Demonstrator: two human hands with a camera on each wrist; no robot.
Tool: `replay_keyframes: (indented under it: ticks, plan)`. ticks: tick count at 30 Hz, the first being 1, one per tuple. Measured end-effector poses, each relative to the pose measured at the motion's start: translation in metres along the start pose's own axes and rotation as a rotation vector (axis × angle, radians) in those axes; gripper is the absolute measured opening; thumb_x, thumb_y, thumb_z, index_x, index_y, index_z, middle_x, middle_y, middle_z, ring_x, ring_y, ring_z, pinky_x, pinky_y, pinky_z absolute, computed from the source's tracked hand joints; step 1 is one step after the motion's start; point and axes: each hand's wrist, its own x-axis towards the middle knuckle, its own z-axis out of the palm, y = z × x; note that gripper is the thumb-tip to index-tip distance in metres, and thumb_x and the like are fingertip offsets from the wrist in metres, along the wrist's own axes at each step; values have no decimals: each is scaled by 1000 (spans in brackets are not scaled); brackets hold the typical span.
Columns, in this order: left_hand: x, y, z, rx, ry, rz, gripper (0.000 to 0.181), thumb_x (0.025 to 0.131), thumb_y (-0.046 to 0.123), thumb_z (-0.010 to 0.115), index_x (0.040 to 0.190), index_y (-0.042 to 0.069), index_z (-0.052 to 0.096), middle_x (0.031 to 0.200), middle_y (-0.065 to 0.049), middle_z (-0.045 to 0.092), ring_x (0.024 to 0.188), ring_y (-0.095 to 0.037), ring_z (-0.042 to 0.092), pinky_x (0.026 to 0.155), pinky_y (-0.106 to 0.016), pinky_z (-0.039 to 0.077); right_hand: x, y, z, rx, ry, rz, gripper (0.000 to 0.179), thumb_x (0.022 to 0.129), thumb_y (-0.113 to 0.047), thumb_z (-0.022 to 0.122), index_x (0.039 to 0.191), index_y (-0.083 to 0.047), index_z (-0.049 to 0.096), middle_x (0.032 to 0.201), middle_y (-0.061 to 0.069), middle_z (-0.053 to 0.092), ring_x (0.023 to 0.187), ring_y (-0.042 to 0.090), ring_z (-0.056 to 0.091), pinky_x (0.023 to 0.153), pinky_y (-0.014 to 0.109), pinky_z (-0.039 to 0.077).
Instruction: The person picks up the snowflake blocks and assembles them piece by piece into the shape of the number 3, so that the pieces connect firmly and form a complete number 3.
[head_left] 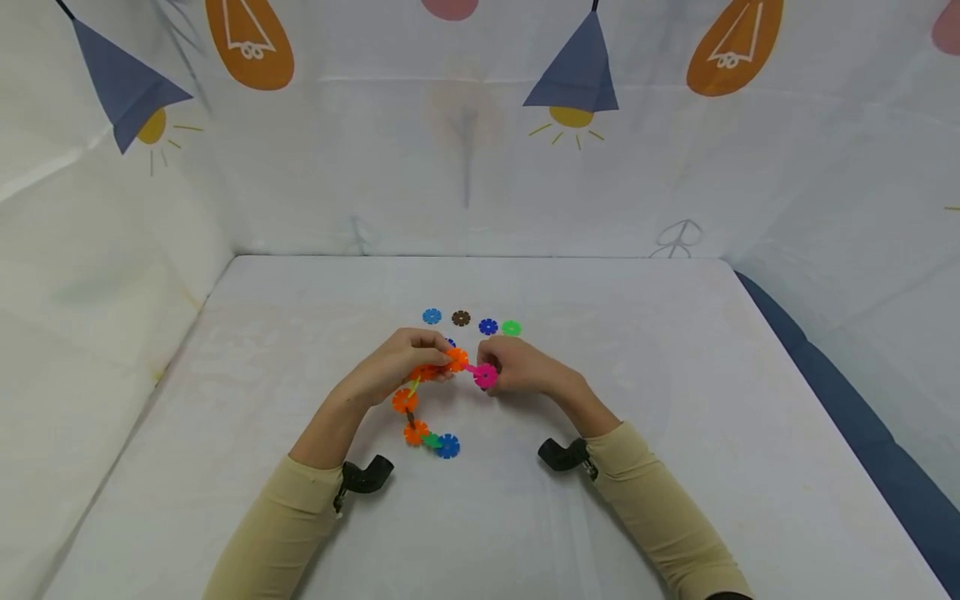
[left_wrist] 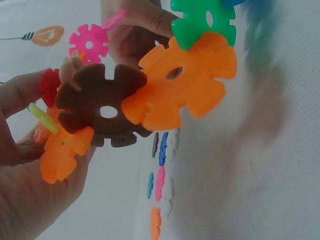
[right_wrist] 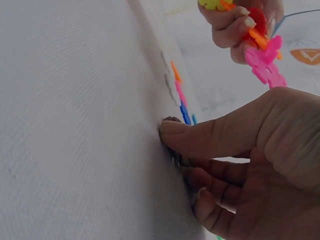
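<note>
My left hand pinches a curved chain of notched plastic discs, the interlocking flower-shaped kind. Two pink discs end the chain on the right, the outer one overlapping my right hand in the head view. From the left hand the chain hangs toward me through an orange disc, a brown disc and a green disc to a blue disc. Low against the table, my right hand pinches a dark disc between thumb and fingers, which mostly hide it.
Beyond the hands lie loose discs: a light blue one, a brown one, a dark blue one and a green one. The white table meets a printed curtain at the back. A navy surface borders the right edge.
</note>
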Motion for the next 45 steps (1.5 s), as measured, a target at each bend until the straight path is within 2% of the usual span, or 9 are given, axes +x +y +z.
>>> replay_keyframes:
  ticks: [3, 7, 12, 16, 20, 26, 33, 37, 45]
  plan:
    - [0, -1, -1, -8, -2, -2, 25, 99, 16, 53, 112, -4, 63, 99, -7, 66, 85, -18, 66, 85, -27, 58, 1, 0, 0, 38, -6, -5, 22, 80, 1, 72, 90, -12, 57, 84, 1, 54, 83, 17, 52, 69, 26, 46]
    - [0, -1, -3, -13, -3, -7, 28, 98, 15, 53, 116, -5, 62, 105, -10, 67, 87, -18, 67, 85, -27, 58, 1, 3, -2, 65, -5, -10, 14, 86, -1, 67, 92, -12, 62, 86, 1, 59, 84, 17, 54, 73, 26, 48]
    - [2, -2, -4, -13, -9, -1, 25, 98, 15, 55, 115, -2, 61, 103, -9, 67, 88, -19, 66, 89, -33, 58, -1, 7, -8, 130, 16, 15, 7, 92, -7, 64, 94, -12, 68, 87, 1, 64, 82, 17, 56, 73, 27, 49]
    - [3, -2, -4, -10, -11, 5, 19, 98, 15, 58, 110, 1, 58, 98, -9, 65, 89, -23, 67, 90, -35, 58, -3, 7, -14, 258, 90, 18, 12, 94, -9, 61, 103, -10, 69, 83, 4, 65, 74, 21, 58, 68, 31, 52]
    - [4, -2, -4, -18, -7, 14, 17, 98, 14, 58, 109, 1, 57, 97, -8, 65, 92, -24, 67, 87, -31, 58, -6, 3, -18, 360, 175, -32, 17, 97, -12, 60, 110, -5, 69, 86, 7, 66, 74, 26, 61, 71, 41, 56]
    - [4, -3, -5, 9, 3, 23, 17, 98, 15, 59, 108, 0, 61, 99, -10, 66, 94, -25, 68, 90, -37, 58, -8, -7, -19, 361, 225, -90, 14, 97, -13, 61, 101, -12, 75, 95, 6, 72, 78, 23, 61, 76, 53, 56]
    - [4, -4, -6, -16, -6, 17, 15, 100, 12, 57, 108, 0, 61, 101, -10, 65, 94, -24, 69, 87, -30, 59, -11, -13, -18, 354, 204, -106, 14, 95, -21, 66, 101, -14, 77, 89, 3, 73, 75, 21, 60, 72, 46, 54]
    - [4, -4, -4, -13, -12, 14, 15, 100, 13, 58, 108, 1, 61, 101, -10, 65, 93, -22, 69, 87, -30, 59, -10, -14, -17, 361, 199, -99, 15, 93, -23, 68, 100, -13, 77, 89, 3, 73, 75, 20, 61, 74, 49, 55]
    - [4, -4, -1, 27, -27, 33, 17, 99, 17, 60, 107, 2, 63, 102, -10, 66, 94, -24, 68, 93, -43, 58, -11, -16, -16, 370, 213, -112, 13, 93, -20, 67, 97, -12, 77, 86, 6, 72, 73, 20, 60, 72, 51, 55]
